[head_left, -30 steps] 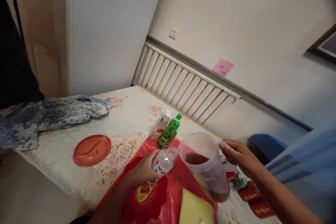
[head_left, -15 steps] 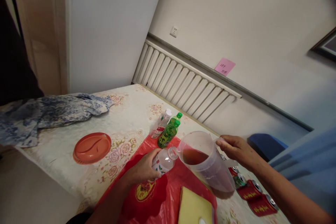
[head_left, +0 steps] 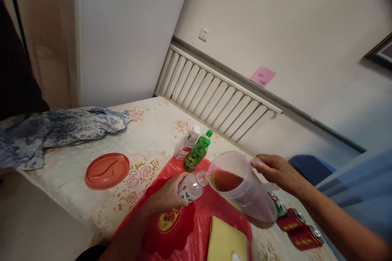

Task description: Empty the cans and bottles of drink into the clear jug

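Observation:
My left hand point(head_left: 170, 192) is wrapped round a clear plastic bottle point(head_left: 193, 187) with a white label, uncapped and tilted so its mouth points right. My right hand point(head_left: 274, 170) grips the handle of a translucent plastic pitcher point(head_left: 248, 200), tipped toward the bottle. Brownish-red liquid point(head_left: 226, 181) lies inside the pitcher and reaches its lip, which meets the bottle's mouth. Whether liquid is entering the bottle I cannot tell clearly. Below both hands spreads a red plastic bag point(head_left: 192, 228) with a yellow emblem.
Behind the bottle stand a green bottle point(head_left: 197, 155), another green one and a clear bottle point(head_left: 185, 144). An orange-red lid point(head_left: 107, 171) lies left. Several cans point(head_left: 306, 237) lie at right. A yellow board-like object point(head_left: 228, 240) rests in front; a blue-white cloth point(head_left: 76, 128) lies far left.
The pitcher has tipped slightly further, and its liquid now reaches the lip by the bottle's mouth. My left hand and the bottle stay nearly in place.

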{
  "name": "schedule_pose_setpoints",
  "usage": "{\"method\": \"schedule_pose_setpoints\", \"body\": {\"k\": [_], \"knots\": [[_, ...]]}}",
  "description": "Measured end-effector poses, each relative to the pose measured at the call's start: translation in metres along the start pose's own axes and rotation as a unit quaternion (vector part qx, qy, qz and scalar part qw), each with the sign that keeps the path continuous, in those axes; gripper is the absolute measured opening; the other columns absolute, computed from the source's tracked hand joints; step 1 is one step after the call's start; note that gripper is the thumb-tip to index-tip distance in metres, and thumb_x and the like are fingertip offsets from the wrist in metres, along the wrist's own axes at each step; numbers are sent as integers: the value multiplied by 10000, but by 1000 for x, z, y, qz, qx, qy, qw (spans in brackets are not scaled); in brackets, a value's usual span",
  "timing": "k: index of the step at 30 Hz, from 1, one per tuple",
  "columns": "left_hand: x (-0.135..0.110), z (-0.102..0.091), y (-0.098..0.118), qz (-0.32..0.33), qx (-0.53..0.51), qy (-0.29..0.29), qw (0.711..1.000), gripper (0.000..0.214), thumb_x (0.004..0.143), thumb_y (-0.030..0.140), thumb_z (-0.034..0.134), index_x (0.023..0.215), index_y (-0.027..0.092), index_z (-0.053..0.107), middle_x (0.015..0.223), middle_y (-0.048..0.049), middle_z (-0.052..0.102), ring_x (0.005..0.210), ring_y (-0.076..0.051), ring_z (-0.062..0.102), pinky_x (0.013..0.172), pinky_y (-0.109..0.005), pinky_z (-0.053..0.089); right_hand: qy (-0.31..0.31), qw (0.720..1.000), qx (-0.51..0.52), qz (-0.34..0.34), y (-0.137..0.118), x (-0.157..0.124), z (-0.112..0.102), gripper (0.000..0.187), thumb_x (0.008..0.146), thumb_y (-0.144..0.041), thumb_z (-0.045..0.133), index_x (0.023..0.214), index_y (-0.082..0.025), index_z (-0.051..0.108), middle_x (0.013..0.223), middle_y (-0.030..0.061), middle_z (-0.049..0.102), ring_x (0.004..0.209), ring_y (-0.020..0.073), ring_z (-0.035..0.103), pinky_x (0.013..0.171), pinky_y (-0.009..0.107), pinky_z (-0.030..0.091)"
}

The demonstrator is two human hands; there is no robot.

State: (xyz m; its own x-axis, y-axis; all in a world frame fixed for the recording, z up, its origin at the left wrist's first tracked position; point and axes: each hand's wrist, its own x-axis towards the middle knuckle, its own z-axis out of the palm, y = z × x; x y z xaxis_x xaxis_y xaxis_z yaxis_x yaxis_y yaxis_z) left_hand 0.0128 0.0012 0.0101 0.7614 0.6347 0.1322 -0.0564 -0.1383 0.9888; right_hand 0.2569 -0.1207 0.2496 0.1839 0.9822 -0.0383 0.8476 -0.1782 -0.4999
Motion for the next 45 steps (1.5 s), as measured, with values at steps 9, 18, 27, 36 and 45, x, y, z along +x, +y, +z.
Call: {"method": "schedule_pose_setpoints", "body": {"k": [9,18,27,36,45], "knots": [[0,1,7,10,-29,-7,999,695,542,102,625,1221,219,531,1201,-29,652,1076,-238,603,880,-278,466,-10,1000,-6,-15,-2,1,-3,507,829,-652,551,599,-206,478,555,-57,337,512,96,304,464,243,277],[2,1,0,12,6,-3,1000,709,561,95,643,1248,227,528,1234,-32,655,1097,-243,602,892,-272,459,-20,1000,-13,-10,-6,2,-3,539,816,-695,536,601,-209,448,559,-57,324,517,95,299,459,239,260],[0,2,3,12,-4,-8,1000,706,562,91,630,1247,234,532,1224,-25,659,1083,-239,614,874,-268,467,-20,1000,-17,-9,-6,4,-3,551,798,-707,549,592,-204,453,552,-55,341,516,94,305,453,241,241],[0,1,2,20,-12,-7,1000,715,557,88,629,1249,238,535,1222,-23,656,1088,-241,611,879,-272,474,-22,999,-35,-15,-5,4,-4,551,814,-706,530,595,-210,429,564,-59,319,526,98,301,468,245,242],[1,2,-2,15,14,2,1000,700,565,101,638,1244,241,539,1220,-21,664,1085,-241,616,882,-271,470,-23,999,-46,-15,-8,5,-3,566,805,-723,520,586,-209,427,563,-54,323,530,100,303,467,248,242]]}}
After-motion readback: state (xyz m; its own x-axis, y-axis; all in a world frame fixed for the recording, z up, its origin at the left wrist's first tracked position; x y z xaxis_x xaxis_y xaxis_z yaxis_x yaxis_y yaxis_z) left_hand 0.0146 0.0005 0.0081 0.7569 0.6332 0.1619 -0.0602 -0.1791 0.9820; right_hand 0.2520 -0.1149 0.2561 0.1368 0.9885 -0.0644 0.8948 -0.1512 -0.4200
